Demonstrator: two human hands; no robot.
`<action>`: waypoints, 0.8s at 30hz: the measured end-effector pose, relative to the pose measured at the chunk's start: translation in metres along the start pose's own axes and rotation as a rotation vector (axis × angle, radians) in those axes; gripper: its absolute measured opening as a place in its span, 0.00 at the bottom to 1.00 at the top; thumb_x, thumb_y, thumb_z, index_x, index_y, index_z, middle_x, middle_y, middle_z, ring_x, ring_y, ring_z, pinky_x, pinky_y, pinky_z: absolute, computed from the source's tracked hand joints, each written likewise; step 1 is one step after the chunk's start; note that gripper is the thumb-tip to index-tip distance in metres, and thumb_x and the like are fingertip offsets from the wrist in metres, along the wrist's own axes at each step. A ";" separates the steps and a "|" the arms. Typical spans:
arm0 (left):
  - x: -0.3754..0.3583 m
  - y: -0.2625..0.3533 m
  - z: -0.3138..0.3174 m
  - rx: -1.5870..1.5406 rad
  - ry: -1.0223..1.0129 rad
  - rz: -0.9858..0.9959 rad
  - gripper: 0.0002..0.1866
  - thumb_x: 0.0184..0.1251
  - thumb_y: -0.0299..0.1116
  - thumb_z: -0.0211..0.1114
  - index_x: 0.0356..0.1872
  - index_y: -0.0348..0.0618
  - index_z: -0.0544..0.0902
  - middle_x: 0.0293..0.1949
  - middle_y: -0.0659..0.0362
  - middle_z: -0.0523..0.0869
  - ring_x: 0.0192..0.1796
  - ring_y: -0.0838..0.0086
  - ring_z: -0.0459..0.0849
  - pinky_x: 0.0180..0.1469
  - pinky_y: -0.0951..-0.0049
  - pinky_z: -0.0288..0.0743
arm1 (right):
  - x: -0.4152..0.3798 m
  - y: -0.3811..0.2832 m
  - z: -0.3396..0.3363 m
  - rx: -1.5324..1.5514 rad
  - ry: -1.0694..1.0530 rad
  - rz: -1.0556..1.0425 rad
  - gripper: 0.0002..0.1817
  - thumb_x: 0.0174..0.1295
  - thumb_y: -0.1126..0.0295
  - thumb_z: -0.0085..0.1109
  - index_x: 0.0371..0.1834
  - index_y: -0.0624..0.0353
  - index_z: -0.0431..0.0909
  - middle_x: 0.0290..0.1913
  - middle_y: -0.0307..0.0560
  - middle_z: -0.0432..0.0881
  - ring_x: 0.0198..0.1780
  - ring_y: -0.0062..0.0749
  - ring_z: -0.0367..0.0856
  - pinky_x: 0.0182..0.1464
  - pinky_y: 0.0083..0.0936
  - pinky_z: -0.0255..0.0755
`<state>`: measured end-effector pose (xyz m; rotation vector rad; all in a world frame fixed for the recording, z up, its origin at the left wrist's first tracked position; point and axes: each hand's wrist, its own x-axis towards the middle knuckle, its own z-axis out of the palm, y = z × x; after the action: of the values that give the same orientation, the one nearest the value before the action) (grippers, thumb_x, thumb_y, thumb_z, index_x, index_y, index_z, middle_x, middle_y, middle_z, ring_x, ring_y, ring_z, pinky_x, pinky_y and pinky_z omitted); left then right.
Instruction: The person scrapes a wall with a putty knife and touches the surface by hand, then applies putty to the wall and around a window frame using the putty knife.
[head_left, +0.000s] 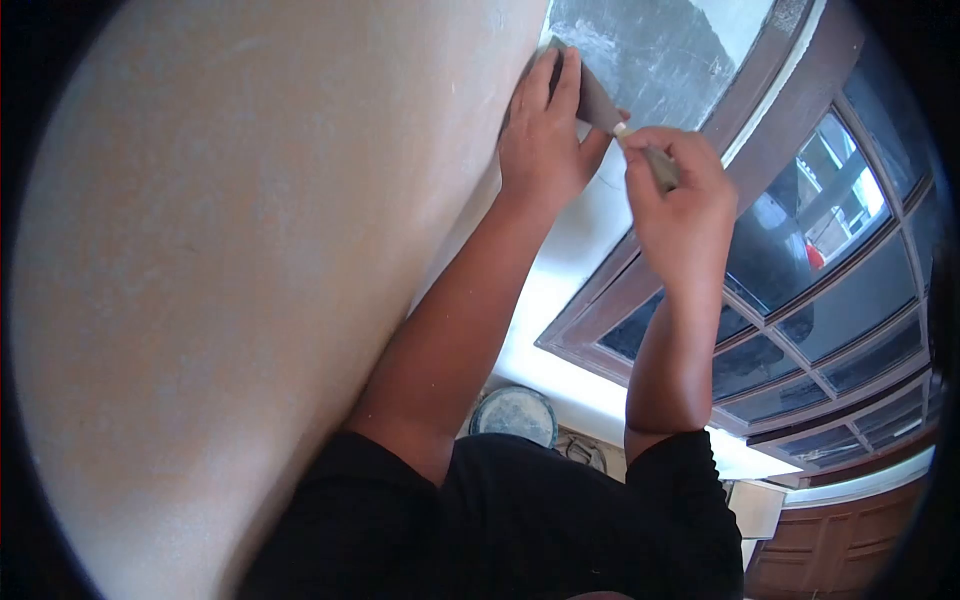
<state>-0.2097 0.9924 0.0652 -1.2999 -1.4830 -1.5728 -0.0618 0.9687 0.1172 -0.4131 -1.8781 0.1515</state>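
My right hand [690,195] is wrapped around the handle [662,170] of a putty knife, its fingers closed near the pale collar. The grey blade [598,103] slants up and to the left, against the corner where the plastered wall meets a patch of grey, smeared wall surface [640,60]. On the blade lies my left hand [545,140], fingers stretched out along it and thumb out to the side. The blade's far edge is partly hidden under those fingers.
A broad beige wall [240,220] rises close on my left. To the right is a brown wooden window frame [770,320] with glass panes. Below, past my black shirt, stands a round bucket [515,415] with a whitish top. A brown wooden panel [840,540] shows at lower right.
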 end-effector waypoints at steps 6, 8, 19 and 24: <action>0.004 -0.004 0.000 -0.025 -0.007 -0.007 0.44 0.61 0.50 0.73 0.75 0.43 0.66 0.73 0.44 0.68 0.71 0.44 0.70 0.68 0.52 0.71 | 0.003 0.003 0.010 -0.004 0.082 -0.020 0.06 0.56 0.77 0.67 0.36 0.57 0.86 0.34 0.51 0.84 0.34 0.44 0.86 0.39 0.32 0.78; 0.001 -0.003 -0.001 -0.028 -0.043 -0.030 0.44 0.60 0.44 0.72 0.76 0.42 0.64 0.73 0.43 0.66 0.73 0.46 0.67 0.71 0.53 0.67 | 0.009 0.012 0.005 -0.010 0.054 -0.013 0.06 0.56 0.77 0.67 0.37 0.57 0.86 0.34 0.51 0.84 0.35 0.43 0.86 0.40 0.32 0.77; 0.007 -0.001 -0.003 -0.042 -0.042 -0.040 0.44 0.60 0.38 0.71 0.77 0.39 0.62 0.74 0.41 0.65 0.74 0.46 0.66 0.74 0.54 0.64 | 0.015 0.004 0.001 -0.050 0.015 -0.018 0.06 0.56 0.77 0.66 0.37 0.58 0.86 0.34 0.50 0.85 0.36 0.47 0.85 0.40 0.34 0.78; 0.000 0.002 -0.005 -0.037 -0.092 -0.068 0.44 0.60 0.36 0.70 0.77 0.39 0.61 0.74 0.41 0.64 0.74 0.45 0.65 0.74 0.54 0.63 | 0.013 0.002 -0.004 -0.075 -0.035 -0.075 0.06 0.56 0.77 0.66 0.36 0.58 0.86 0.34 0.50 0.84 0.35 0.49 0.85 0.39 0.34 0.78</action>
<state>-0.2087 0.9876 0.0665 -1.3722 -1.5762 -1.6105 -0.0611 0.9744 0.1298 -0.3933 -1.9347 0.0381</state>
